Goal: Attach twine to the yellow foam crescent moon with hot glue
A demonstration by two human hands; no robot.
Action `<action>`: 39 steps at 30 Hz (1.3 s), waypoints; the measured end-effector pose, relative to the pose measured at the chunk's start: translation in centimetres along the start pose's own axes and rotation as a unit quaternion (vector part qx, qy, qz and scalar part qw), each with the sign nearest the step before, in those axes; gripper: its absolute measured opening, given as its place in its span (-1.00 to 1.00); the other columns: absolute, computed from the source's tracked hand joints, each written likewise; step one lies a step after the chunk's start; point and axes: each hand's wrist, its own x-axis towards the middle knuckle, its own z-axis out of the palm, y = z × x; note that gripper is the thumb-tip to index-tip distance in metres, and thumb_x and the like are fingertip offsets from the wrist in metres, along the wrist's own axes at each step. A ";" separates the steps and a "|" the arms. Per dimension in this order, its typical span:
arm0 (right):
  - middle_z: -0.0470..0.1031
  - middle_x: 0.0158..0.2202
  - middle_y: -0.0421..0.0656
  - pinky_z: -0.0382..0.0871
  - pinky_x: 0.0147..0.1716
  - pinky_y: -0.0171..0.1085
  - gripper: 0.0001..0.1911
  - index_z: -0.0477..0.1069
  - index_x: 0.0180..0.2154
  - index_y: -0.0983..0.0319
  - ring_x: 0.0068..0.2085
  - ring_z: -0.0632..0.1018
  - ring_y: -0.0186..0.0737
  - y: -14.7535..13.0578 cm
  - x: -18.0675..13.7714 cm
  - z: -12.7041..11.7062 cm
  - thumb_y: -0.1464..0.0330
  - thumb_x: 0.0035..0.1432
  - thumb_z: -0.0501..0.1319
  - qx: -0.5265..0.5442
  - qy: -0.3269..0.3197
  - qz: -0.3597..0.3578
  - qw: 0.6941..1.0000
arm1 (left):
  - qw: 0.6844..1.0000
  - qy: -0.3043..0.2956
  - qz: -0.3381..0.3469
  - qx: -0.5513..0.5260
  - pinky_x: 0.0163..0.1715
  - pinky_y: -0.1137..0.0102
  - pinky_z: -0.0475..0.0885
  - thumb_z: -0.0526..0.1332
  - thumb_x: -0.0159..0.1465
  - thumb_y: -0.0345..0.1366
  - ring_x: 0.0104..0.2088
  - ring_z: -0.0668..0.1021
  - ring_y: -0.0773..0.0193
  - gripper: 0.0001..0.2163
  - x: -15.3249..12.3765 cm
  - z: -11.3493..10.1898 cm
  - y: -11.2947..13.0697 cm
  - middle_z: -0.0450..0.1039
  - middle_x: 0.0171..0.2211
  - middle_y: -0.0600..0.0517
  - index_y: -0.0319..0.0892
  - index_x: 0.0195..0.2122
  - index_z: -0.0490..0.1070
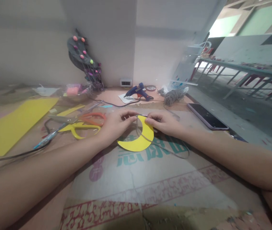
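A yellow crescent moon cutout point(138, 145) is held upright over the table between my two hands. My right hand point(163, 123) pinches the crescent near its upper tip. My left hand point(122, 123) has thumb and fingers pressed together beside that tip, on a thin grey cord point(137, 126). The cord hangs in a loop in front of the crescent, crosses its lower part and trails to the right. Fingertips at the top edge partly hide how the cord meets the crescent. Scissors with orange and yellow handles point(95, 118) lie left of my left hand.
A blue glue gun point(139, 92) rests at the back near a small digital clock point(126, 83). Right of it lies a grey yarn bundle point(174, 96). A phone point(207, 116) lies at the right edge. Yellow sheet point(18, 127) is at left; a decorated dark crescent point(80, 52) stands behind.
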 end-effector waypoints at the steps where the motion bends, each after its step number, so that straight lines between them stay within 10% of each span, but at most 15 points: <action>1: 0.29 -0.57 -0.28 0.13 -0.50 -0.36 -0.67 0.32 -0.48 0.24 -0.51 0.32 -0.37 0.0 0.0 0.0 0.20 0.26 0.08 0.011 0.002 0.007 1.000 | 1.000 -0.004 -0.002 -0.011 -0.22 0.36 0.44 0.22 0.23 -0.17 -0.23 0.57 0.19 -0.74 0.1 0.0 -0.1 0.60 -0.19 -0.03 -0.18 -0.14 0.54; 18: 0.38 -0.48 -0.24 0.19 -0.45 -0.38 -0.72 0.42 -0.41 0.28 -0.42 0.37 -0.34 0.5 0.0 0.6 0.25 0.25 0.09 0.018 0.005 -0.006 1.000 | 0.998 -0.047 -0.031 -0.019 -0.52 0.45 0.27 0.08 0.28 0.06 -0.47 0.45 0.26 -0.59 0.5 0.6 -2.0 0.43 -0.52 0.06 -0.21 -0.39 0.44; 24: 0.53 -0.28 -0.14 0.33 -0.24 -0.32 -0.82 0.47 -0.25 0.30 -0.24 0.49 -0.26 1.1 1.1 -0.8 0.36 0.23 0.13 -0.028 0.104 0.035 0.994 | 0.995 -0.052 -0.059 -0.053 -0.59 0.48 0.20 0.11 0.24 0.09 -0.58 0.37 0.34 -0.58 0.4 0.7 -1.9 0.36 -0.57 0.09 -0.22 -0.42 0.40; 39: 0.26 0.27 0.05 0.18 0.21 -0.14 -0.42 0.20 0.24 0.29 0.24 0.33 -0.05 3.3 2.9 -3.9 0.37 0.19 0.14 -0.142 0.088 0.057 0.984 | 0.994 -0.070 -0.066 -0.059 -0.56 0.47 0.27 0.08 0.28 0.02 -0.53 0.43 0.30 -0.63 0.3 0.9 -1.6 0.39 -0.54 0.08 -0.20 -0.41 0.40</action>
